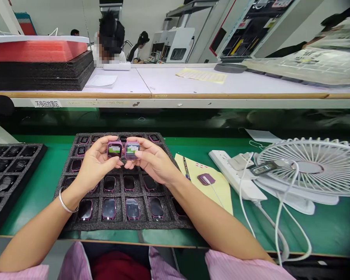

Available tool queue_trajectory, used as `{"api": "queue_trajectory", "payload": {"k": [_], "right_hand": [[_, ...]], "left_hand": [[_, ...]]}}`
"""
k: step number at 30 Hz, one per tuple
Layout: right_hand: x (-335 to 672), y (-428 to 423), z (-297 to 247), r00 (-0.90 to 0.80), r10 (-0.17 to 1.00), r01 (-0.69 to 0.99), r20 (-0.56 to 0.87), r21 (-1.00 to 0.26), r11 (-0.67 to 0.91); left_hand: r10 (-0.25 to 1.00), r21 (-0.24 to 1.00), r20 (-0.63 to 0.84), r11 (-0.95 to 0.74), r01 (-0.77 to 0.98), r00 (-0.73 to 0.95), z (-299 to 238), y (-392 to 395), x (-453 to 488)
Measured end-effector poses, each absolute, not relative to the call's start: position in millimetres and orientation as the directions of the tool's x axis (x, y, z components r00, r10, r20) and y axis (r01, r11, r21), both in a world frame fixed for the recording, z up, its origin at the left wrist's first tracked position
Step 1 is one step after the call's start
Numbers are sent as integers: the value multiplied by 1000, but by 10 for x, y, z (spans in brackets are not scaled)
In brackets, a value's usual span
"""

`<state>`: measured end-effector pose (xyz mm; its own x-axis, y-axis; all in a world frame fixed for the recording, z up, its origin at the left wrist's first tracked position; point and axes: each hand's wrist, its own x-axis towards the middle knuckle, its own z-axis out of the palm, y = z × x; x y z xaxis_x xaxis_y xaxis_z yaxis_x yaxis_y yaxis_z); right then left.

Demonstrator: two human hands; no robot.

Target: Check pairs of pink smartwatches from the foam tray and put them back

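My left hand (100,159) grips a purple smartwatch body (114,149), its thumb at the lower edge of the lit screen. Beside it, my right hand (151,159) pinches a second purple smartwatch body (132,151), also with a lit screen showing green and white. The two watches are held side by side, nearly touching, above a dark foam tray (119,224). In the tray's compartments lie several more purple watch bodies, such as a watch (132,208) in the front row, with dark screens. My hands and forearms hide part of the tray.
Another foam tray (37,155) of dark watches stands at left. To the right are yellow paper (226,194) with a pen (186,169) and purple piece (206,179) on a cable, a power strip (239,175) and a white fan (309,167). A shelf (169,102) crosses behind; people sit beyond.
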<state>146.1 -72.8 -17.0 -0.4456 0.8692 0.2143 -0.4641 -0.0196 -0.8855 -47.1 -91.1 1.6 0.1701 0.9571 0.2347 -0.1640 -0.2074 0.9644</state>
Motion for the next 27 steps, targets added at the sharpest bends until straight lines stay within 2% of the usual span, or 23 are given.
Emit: {"api": "queue_trajectory", "payload": {"k": [12,27], "right_hand": [[1478,-783,-174,-467,858,-435,213,-900,-13],[1478,-755,-221,-422,875,-405,239,-913,54]], "left_hand": [[961,964,246,-229,-139,128,9,-943,-479],[949,962,247,-217,-164,194,-31,-941,-506]]}}
